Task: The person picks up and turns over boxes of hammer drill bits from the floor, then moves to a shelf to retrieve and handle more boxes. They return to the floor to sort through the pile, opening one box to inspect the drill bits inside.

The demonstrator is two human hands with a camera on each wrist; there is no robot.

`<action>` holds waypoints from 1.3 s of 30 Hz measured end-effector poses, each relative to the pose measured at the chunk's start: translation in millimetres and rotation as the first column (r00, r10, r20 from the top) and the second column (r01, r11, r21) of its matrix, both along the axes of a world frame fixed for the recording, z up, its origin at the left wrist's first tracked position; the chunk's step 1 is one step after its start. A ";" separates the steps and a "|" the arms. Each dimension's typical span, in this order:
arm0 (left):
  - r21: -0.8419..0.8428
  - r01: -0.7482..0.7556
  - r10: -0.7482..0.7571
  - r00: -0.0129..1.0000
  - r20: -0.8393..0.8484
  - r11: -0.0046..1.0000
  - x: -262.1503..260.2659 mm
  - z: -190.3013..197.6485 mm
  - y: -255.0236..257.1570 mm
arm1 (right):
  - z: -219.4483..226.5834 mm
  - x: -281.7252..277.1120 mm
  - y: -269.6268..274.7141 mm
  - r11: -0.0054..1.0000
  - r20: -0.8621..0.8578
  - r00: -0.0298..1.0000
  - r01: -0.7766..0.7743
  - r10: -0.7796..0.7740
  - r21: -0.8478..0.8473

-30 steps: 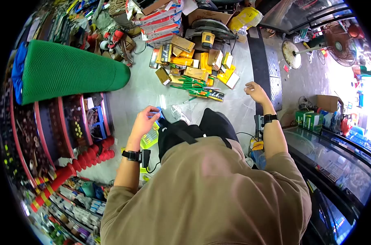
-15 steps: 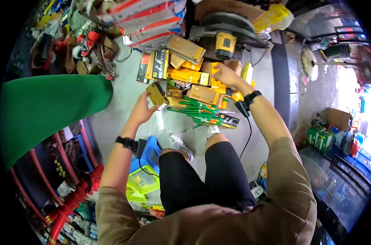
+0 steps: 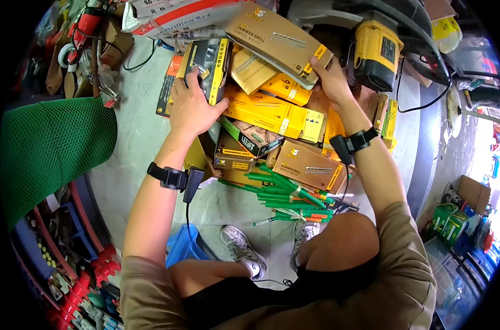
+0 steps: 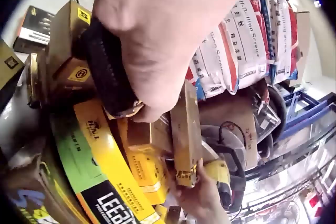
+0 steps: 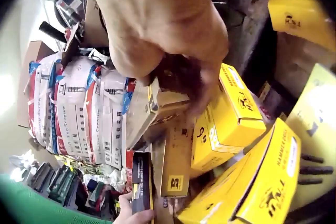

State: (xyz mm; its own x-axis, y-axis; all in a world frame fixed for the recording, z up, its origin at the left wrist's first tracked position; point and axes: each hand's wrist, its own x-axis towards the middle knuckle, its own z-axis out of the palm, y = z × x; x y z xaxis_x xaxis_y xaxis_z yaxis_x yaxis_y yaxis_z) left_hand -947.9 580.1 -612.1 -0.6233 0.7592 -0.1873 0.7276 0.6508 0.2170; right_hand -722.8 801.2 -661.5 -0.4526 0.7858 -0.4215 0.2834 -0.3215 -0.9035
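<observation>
My right hand [image 3: 334,82] grips the right end of a long brown hammer drill box [image 3: 277,41], thumb on its top face. The box sits tilted at the top of a heap of drill-bit boxes. In the head view, my left hand [image 3: 192,107] spreads over a black and yellow box [image 3: 213,63] at the heap's left side. Seen from the right wrist, the left thumb and fingers [image 5: 137,216] pinch that box's end. Between the hands lie yellow boxes [image 3: 261,113] and a LEEBIT box [image 3: 250,135]. Another brown hammer drill box [image 3: 307,165] lies nearer my feet.
Green tube-like packs [image 3: 288,192] lie in front of the heap. A yellow and black power saw [image 3: 377,52] stands at the right, and bags of drilling screws [image 3: 178,22] are stacked behind. Green mesh roll [image 3: 57,151] at left; blue stool [image 3: 186,245] by my feet.
My body has leaned in and both hands have reached forward to the heap. The left has passed from a small golden box to the black and yellow one; the right has gripped the brown box.
</observation>
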 end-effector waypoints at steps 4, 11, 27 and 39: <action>0.018 0.026 -0.026 0.999 0.039 1.000 -6.7 -5.4 -3.1 | 7.5 3.2 4.6 0.994 -0.057 0.995 -0.086 0.082 -0.062; 0.111 0.045 -0.055 0.995 0.089 0.993 -17.9 -11.3 -5.1 | -12.7 3.2 -5.6 0.994 -0.301 0.951 0.041 -0.070 -0.101; 0.534 -0.104 -0.254 0.793 0.554 0.839 -26.2 -10.3 -30.3 | 29.8 162.9 -102.7 0.917 -0.090 0.934 -0.357 0.346 -0.179; 0.339 0.853 -0.908 0.418 0.012 0.397 124.3 49.3 -19.7 | 37.3 196.1 -136.3 0.916 0.257 0.884 -0.400 0.391 -0.017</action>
